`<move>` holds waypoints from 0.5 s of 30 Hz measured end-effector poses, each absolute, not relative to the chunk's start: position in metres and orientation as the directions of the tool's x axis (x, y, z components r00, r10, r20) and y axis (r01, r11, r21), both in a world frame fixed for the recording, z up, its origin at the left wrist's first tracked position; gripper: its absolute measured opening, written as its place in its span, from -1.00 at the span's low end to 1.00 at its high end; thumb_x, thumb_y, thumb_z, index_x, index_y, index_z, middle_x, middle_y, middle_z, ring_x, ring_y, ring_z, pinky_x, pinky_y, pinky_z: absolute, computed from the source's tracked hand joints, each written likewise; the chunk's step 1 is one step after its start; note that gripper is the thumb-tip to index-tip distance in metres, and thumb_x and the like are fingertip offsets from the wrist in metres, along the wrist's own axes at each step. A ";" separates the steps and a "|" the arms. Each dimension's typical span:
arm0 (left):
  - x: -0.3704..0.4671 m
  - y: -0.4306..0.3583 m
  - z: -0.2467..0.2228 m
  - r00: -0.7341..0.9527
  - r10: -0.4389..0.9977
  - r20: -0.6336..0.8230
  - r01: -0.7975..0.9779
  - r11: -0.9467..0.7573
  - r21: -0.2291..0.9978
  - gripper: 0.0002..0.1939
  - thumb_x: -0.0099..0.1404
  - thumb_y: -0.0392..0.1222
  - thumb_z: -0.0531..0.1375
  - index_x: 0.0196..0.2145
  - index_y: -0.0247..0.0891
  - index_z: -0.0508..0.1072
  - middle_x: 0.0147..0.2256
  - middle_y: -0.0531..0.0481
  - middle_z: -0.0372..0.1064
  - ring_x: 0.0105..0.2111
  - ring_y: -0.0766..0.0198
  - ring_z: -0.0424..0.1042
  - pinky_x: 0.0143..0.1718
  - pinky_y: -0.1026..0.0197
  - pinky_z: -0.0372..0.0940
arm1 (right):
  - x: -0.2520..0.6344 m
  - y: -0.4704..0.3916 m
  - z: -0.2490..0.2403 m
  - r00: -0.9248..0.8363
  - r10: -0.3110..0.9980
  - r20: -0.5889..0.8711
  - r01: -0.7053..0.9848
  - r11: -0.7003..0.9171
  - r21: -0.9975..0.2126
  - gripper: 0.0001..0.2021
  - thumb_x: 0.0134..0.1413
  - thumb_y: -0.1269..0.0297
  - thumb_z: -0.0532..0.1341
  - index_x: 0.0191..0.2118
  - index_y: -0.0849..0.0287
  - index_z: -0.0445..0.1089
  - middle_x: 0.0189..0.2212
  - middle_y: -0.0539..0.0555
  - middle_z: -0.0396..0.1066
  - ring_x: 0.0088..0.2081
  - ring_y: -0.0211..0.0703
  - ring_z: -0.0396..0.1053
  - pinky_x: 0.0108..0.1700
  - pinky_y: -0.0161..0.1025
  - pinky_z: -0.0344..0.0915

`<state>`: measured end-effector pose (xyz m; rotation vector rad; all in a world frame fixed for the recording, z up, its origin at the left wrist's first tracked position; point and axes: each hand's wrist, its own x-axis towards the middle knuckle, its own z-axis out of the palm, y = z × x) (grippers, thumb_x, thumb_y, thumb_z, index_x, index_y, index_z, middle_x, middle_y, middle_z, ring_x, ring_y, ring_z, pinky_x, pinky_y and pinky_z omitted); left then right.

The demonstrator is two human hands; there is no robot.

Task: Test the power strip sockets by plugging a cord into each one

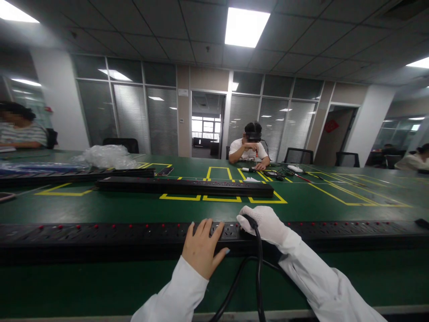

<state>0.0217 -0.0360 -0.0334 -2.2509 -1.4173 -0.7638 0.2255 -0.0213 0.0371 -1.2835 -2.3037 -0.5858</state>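
Observation:
A long black power strip (110,243) with a row of sockets and red buttons runs across the table in front of me. My left hand (203,248), bare, rests on its top with the fingers spread. My right hand (263,222), in a white glove, is closed around a black power plug (250,221) at the strip's sockets. How far the plug sits in a socket is hidden by the glove. From the plug a thick black cable (258,273) hangs down toward me and loops over the table's near side.
Beyond lies a second black power strip (187,185) across yellow tape outlines. More strips and clear plastic wrap (107,157) lie at the left, near a phone (165,171). A person (250,147) sits opposite, behind cables and small tools on the green table (335,212).

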 end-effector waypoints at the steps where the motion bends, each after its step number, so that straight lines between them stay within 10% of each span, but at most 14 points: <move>1: 0.022 -0.036 -0.033 0.347 0.701 0.623 0.905 -0.425 -0.026 -0.45 0.09 0.10 0.08 0.05 0.00 0.15 -0.04 -0.11 0.23 -0.03 0.02 0.16 -0.01 -0.12 -0.03 | 0.226 -0.022 0.038 -0.482 0.675 0.559 0.861 0.482 0.162 -0.69 0.12 0.11 -0.07 -0.36 0.12 0.34 -0.65 -0.03 0.30 -0.56 -0.32 0.24 -0.46 -0.39 -0.05; 15: 0.020 -0.036 -0.034 0.353 0.677 0.646 0.904 -0.425 -0.048 -0.47 0.10 0.07 0.08 0.03 -0.03 0.19 -0.05 -0.12 0.25 -0.04 0.03 0.18 -0.01 -0.11 -0.02 | 0.222 -0.027 0.044 -0.574 0.633 0.520 0.813 0.518 0.267 -0.69 0.12 0.17 -0.10 -0.48 0.16 0.27 -0.67 -0.03 0.23 -0.57 -0.33 0.12 -0.45 -0.34 -0.13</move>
